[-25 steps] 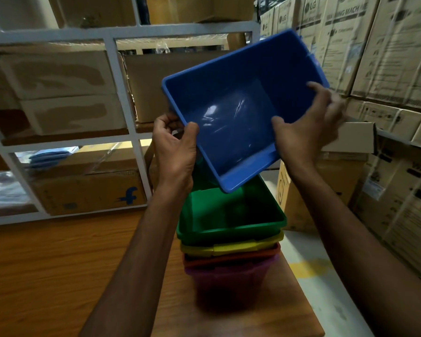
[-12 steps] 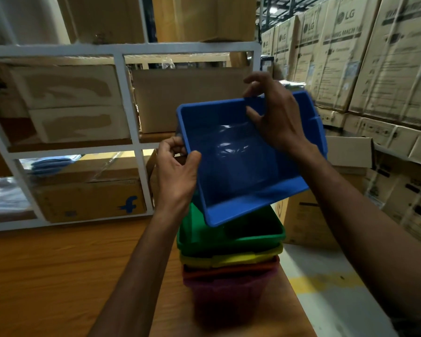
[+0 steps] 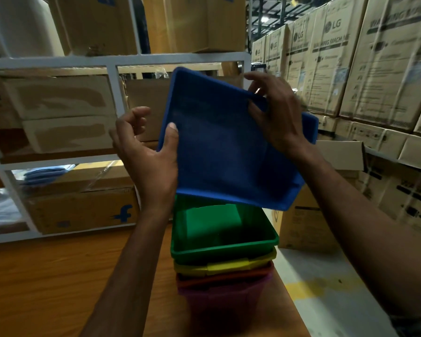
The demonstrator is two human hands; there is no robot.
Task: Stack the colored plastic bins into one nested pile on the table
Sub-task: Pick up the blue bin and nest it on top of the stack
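A: Item in hand?

B: One blue rectangular plastic bin (image 3: 229, 152), tilted in the air above the nested pile of green, yellow, orange and purple plastic bins (image 3: 224, 254) on the wooden table (image 3: 46, 276). The right hand (image 3: 277, 113) pinches its upper rim. The left hand (image 3: 148, 152) sets only a thumb against it, with its fingers loosely curled and free.

A: Step?

B: Probably the last bin. Next: level it open side up, then lower it into the green one.

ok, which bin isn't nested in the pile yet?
The blue bin: the right hand grips it tilted in the air above the green bin, which tops the pile.
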